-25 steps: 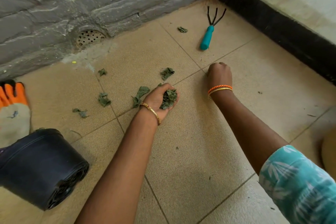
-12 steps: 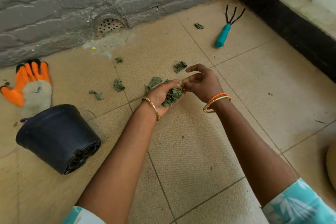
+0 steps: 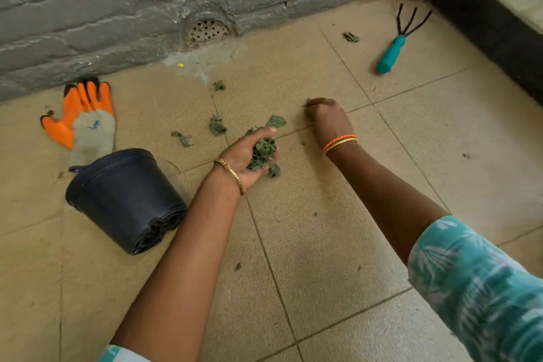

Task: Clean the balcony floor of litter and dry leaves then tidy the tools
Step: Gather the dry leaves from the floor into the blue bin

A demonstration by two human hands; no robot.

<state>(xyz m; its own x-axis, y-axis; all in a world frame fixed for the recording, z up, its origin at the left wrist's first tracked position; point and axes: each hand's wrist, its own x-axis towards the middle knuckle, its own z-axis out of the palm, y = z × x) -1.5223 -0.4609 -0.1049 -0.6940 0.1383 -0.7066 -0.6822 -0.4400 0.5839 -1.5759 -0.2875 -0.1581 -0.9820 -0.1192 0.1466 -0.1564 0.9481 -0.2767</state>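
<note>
Leaf collection is proceeding by hand on the tiled floor [image 3: 338, 244]. The left hand [image 3: 249, 159] is lying palm up with fingers cupped around a clump of dry leaves [image 3: 261, 153], holding it just above the tile. The right hand [image 3: 326, 117] is reaching forward with fingers curled down at the floor; motion blur is hiding the fingertips, so I cannot tell whether it is pinching a leaf. Loose leaves are lying near the hands: 1 [image 3: 276, 120] just beyond the left fingertips, 1 [image 3: 273, 171] beside the left palm, others [image 3: 217, 126] further left, and 1 [image 3: 351, 37] well apart near the hand rake [image 3: 390, 53]. A black pot [image 3: 123, 200] is lying tipped on its side beside a work glove [image 3: 85, 117].

Judgement: the left palm should be kept level and cupped while each pick is being transferred, since the clump looks brittle and likely to shed. Working nearest leaves first is advisable, and emptying the handful before it is overflowing.
</note>
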